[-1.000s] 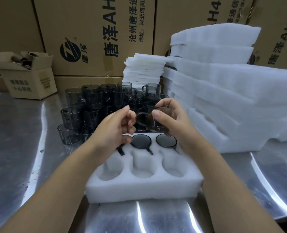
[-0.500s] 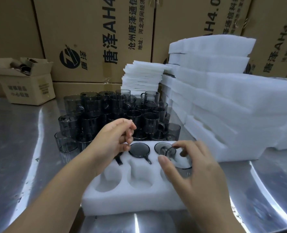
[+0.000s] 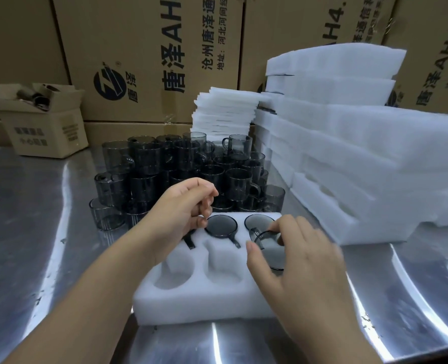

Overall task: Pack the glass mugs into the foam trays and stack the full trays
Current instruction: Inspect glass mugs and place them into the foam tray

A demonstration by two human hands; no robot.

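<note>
Right hand: palm down over the front right corner of the foam tray, wrapped over the held mug
Right fingers: spread about as wide as the rim; thumb on the near left side, forefinger on the far side, both clamped on the glass; remaining fingers fanned loosely to the right and blurred
Held mug: smoky grey glass, at the front right pocket, handle pointing back and left; depth in the pocket hidden by the palm, cannot tell
Left hand: above the back left pocket, fingers curled in toward the thumb, nothing visible between them; little finger close to the rim of the back middle mug, contact unclear
Back row: back middle mug and back right mug seated with rims about level with the foam; dark handle showing from under the left hand, its mug hidden
Front row: front left pocket and front middle pocket open upward, between the two forearms
Far edge: loose mugs crowded just behind the tray, some stacked on others
Right edge: stack of foam trays just beside the tray's back right corner, towering over it
Open room: bare steel table left of the tray, and again at the front right
Behind: pile of thin foam sheets, printed cartons, small open box at far left
</note>
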